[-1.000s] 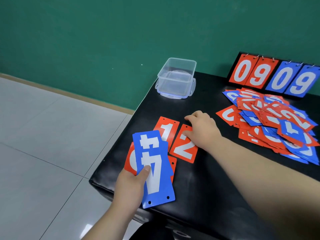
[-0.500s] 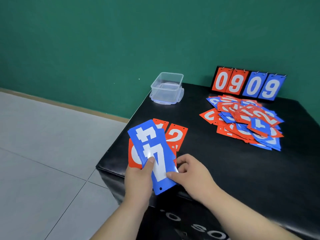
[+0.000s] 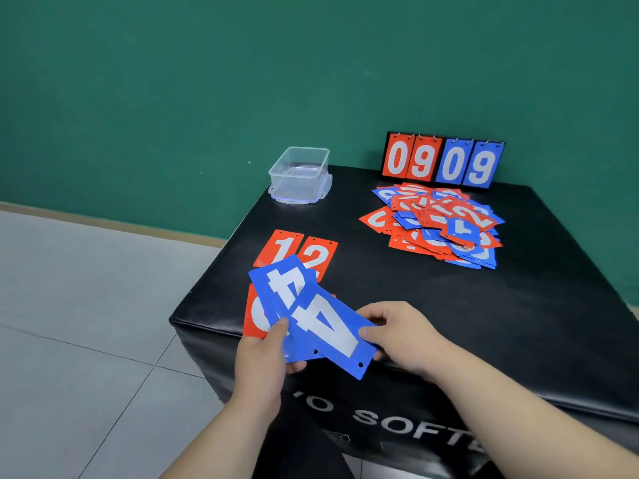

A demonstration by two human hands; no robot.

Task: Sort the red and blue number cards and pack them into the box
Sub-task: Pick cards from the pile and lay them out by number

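Two blue cards fan out in the hands, well in front of the clear box (image 3: 280, 183), which stands at the far edge of the black surface (image 3: 449, 323). The left hand (image 3: 257, 361) pinches the rear blue card (image 3: 276, 283) under its thumb. The right hand (image 3: 401, 337) has its fingers (image 3: 371, 331) curled round the front blue 4 card (image 3: 332, 326). Between the box and the hands lie the red 1 card (image 3: 280, 247) and the red 2 card (image 3: 320, 255), side by side. A red 0 card (image 3: 254, 316) lies partly under the held ones. Right of the box sits a mixed pile (image 3: 439, 226), and beyond it a scoreboard (image 3: 442, 164).
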